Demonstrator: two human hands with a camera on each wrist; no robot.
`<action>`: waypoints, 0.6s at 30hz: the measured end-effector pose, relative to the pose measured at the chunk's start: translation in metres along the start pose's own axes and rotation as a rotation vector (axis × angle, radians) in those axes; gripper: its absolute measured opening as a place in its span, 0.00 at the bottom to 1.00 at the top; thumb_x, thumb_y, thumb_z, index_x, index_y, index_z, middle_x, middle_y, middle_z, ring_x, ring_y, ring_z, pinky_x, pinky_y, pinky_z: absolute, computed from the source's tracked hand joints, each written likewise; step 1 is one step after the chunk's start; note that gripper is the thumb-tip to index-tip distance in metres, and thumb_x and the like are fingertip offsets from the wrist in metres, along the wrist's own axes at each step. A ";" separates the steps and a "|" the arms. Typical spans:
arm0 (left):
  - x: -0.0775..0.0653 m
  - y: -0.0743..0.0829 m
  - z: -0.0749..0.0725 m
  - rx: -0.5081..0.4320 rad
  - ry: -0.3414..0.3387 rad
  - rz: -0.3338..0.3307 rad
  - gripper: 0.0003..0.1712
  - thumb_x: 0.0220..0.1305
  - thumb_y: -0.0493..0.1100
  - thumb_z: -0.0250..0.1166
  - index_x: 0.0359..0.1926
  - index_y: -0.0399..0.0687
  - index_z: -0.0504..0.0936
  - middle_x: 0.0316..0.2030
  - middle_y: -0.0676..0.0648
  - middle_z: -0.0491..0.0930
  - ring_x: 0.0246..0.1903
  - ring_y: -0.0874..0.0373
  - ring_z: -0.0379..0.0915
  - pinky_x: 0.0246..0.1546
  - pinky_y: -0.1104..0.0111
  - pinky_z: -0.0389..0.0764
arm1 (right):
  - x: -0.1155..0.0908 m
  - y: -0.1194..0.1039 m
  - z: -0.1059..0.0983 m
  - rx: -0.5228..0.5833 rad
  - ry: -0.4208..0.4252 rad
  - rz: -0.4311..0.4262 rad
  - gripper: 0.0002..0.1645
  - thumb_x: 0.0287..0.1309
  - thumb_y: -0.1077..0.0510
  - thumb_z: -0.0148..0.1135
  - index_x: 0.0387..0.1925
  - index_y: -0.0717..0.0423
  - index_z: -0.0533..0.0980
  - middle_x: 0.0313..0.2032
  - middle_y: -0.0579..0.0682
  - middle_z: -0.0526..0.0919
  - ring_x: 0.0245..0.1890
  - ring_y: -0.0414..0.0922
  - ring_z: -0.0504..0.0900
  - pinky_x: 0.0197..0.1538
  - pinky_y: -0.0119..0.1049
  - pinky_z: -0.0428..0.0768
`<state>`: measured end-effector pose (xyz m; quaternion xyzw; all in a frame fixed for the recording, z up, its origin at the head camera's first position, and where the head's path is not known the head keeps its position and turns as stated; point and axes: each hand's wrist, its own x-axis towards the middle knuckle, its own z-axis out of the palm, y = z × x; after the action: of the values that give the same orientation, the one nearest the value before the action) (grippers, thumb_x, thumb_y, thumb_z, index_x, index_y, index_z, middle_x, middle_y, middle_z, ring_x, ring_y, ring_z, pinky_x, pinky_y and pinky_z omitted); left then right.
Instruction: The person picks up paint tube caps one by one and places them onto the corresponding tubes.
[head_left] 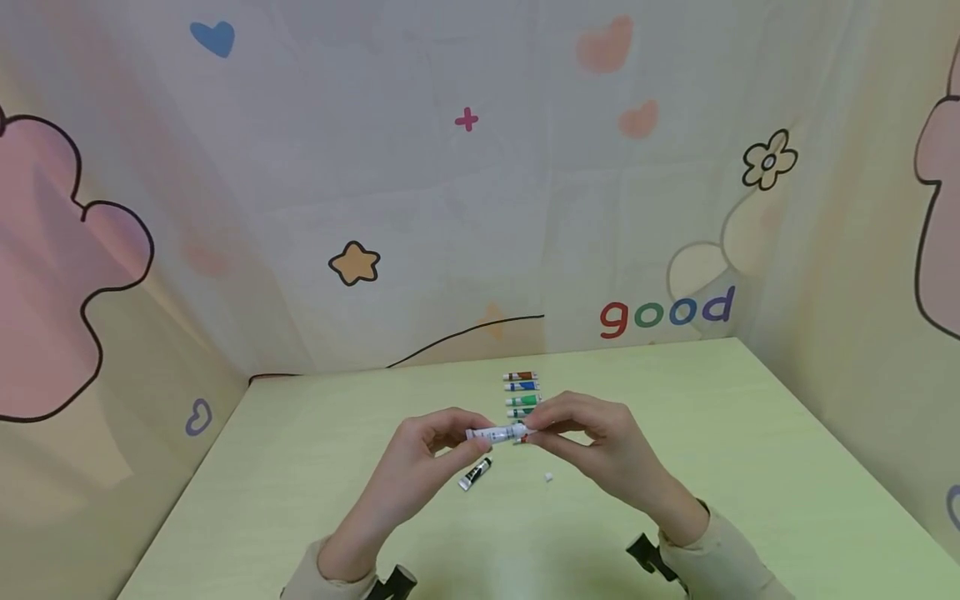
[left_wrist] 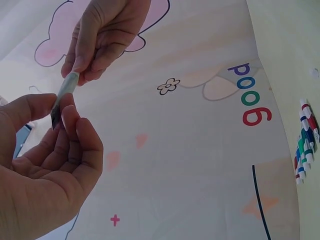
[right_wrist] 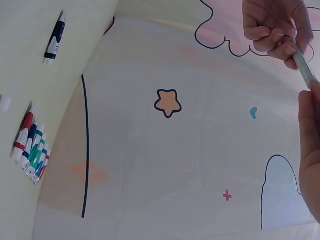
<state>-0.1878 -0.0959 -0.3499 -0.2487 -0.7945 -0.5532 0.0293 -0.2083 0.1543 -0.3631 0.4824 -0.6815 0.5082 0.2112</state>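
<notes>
A small white paint tube (head_left: pixel 497 433) is held level above the table between both hands. My left hand (head_left: pixel 431 462) pinches its flat end between thumb and fingers. At the nozzle end, the fingertips of my right hand (head_left: pixel 603 442) pinch the tube and hide its tip. The left wrist view shows the tube (left_wrist: pixel 64 92) slanting from one hand to the other. Below it on the table, a black-labelled paint tube (head_left: pixel 476 473) lies at an angle near the left thumb. A tiny white cap (head_left: pixel 548 477) lies under the right hand.
Several paint tubes with brown, blue (head_left: pixel 521 387), green (head_left: pixel 522 401) and red labels lie in a row behind the hands, partly covered by them. The pale green table (head_left: pixel 315 492) meets a printed cloth backdrop (head_left: pixel 450 200) at the back and sides.
</notes>
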 end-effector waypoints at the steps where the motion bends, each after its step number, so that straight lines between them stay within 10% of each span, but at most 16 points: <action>1: 0.000 0.000 0.000 -0.004 0.001 -0.004 0.07 0.67 0.42 0.68 0.45 0.51 0.87 0.34 0.51 0.86 0.35 0.55 0.81 0.40 0.64 0.78 | 0.000 0.000 0.000 -0.003 0.004 0.000 0.20 0.52 0.77 0.69 0.45 0.57 0.83 0.41 0.52 0.86 0.41 0.44 0.86 0.42 0.38 0.85; 18: -0.001 0.001 0.002 -0.056 -0.013 -0.044 0.07 0.67 0.41 0.68 0.45 0.50 0.87 0.35 0.51 0.86 0.35 0.52 0.81 0.39 0.64 0.77 | -0.002 0.001 0.000 -0.037 0.010 -0.012 0.11 0.60 0.64 0.69 0.44 0.57 0.83 0.42 0.53 0.86 0.40 0.44 0.86 0.42 0.37 0.85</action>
<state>-0.1863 -0.0936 -0.3501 -0.2353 -0.7842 -0.5742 0.0048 -0.2086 0.1553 -0.3654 0.4799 -0.6868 0.4967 0.2266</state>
